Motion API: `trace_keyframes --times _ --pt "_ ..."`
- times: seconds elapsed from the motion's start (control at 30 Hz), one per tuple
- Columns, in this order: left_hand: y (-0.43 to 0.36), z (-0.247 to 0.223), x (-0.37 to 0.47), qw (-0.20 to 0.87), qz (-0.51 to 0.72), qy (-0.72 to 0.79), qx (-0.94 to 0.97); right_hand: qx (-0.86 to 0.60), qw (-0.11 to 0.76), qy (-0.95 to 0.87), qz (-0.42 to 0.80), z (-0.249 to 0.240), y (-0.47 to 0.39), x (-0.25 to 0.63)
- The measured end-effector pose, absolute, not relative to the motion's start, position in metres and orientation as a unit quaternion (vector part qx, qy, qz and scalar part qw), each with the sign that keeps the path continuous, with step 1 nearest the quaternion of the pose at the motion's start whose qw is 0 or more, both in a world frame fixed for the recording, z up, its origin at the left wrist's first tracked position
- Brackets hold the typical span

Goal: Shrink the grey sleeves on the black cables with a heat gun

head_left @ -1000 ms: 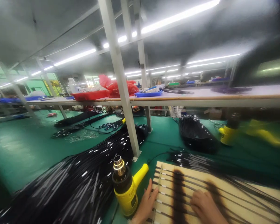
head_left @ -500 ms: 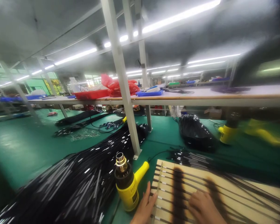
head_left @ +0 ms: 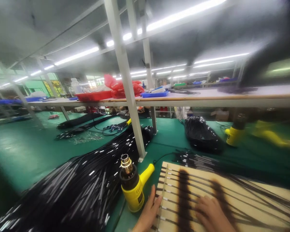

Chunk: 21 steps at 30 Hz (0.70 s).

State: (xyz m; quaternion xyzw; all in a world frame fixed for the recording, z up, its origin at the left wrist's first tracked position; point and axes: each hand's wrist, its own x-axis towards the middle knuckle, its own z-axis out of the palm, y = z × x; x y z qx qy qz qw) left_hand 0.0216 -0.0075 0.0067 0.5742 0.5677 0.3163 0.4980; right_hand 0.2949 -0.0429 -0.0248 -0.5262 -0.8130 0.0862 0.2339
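A pale wooden board lies at the lower right. Thin black cables run side by side across it, with short white bands near their left ends. My left hand is at the board's left edge by the cable ends, thumb and index finger apart. Over the middle of the board, my right hand has its fingers bent down onto a black cable; its fingertips are partly hidden. Two dark scorched stripes cross the wood near it. Just left of my left hand, a yellow heat gun stands nozzle up.
A large bundle of black cables covers the green table on the left. Behind the board lie another cable bundle and a second heat gun. A metal post holds a shelf with a red tray and blue tray.
The whole view has shifted slightly, so the table things sit a little higher in the picture. Both hands stay at nearly the same places on the board.
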Motion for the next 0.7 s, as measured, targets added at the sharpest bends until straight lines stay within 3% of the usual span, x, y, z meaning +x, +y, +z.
trace_keyframes --times 0.33,0.7 --pt "-0.021 0.013 0.020 0.498 0.262 0.584 0.585 -0.511 0.247 -0.818 0.095 -0.031 -0.060 0.294" --pt "-0.039 0.021 0.008 0.483 0.306 0.565 0.595 -0.514 0.230 -0.817 0.126 -0.021 -0.079 0.292"
